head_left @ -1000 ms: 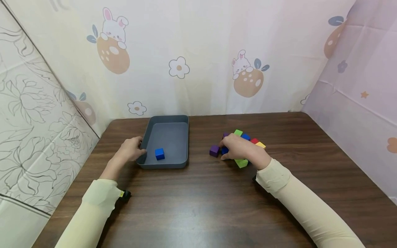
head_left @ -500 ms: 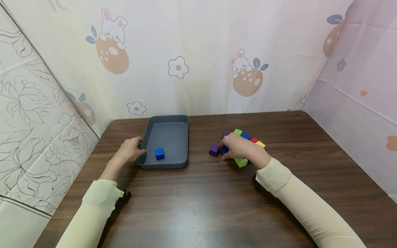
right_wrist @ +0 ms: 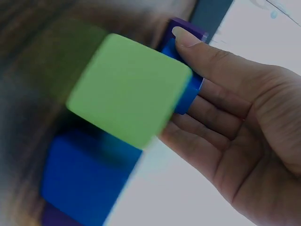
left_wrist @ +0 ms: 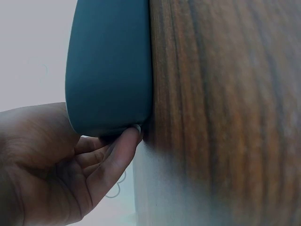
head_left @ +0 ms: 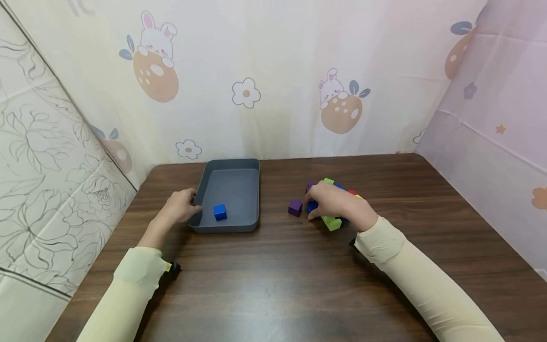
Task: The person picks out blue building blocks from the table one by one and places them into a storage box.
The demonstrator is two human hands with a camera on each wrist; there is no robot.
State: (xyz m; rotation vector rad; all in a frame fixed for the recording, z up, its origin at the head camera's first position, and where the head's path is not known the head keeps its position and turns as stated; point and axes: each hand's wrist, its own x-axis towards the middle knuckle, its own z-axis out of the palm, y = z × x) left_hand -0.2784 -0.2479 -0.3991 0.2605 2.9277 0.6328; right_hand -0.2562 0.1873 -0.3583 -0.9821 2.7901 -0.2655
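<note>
At the left, my left hand (head_left: 178, 206) holds the side wall of a grey tray (head_left: 253, 223) with thumb and fingers. The left wrist view shows its fingers curled at the tray's (left_wrist: 110, 66) lower edge. A blue cube (head_left: 220, 212) lies inside the tray. My right hand (head_left: 335, 200) reaches over a group of coloured cubes and pinches another blue cube (head_left: 312, 205) between thumb and fingers. In the right wrist view a green cube (right_wrist: 129, 89) partly covers that blue cube (right_wrist: 188, 96). Beside the fingertips sits a purple cube (head_left: 295, 207).
Around the right hand stand a green cube (head_left: 333, 223), a second purple cube (head_left: 311, 185) and other green, blue, red and yellow cubes, partly hidden by it. They rest on the brown wooden table (head_left: 256, 285). A patterned curtain (head_left: 278, 95) hangs behind the table.
My right hand has shifted slightly to the right, and the blue cube between its fingers has moved with it. The left hand and tray stay put.
</note>
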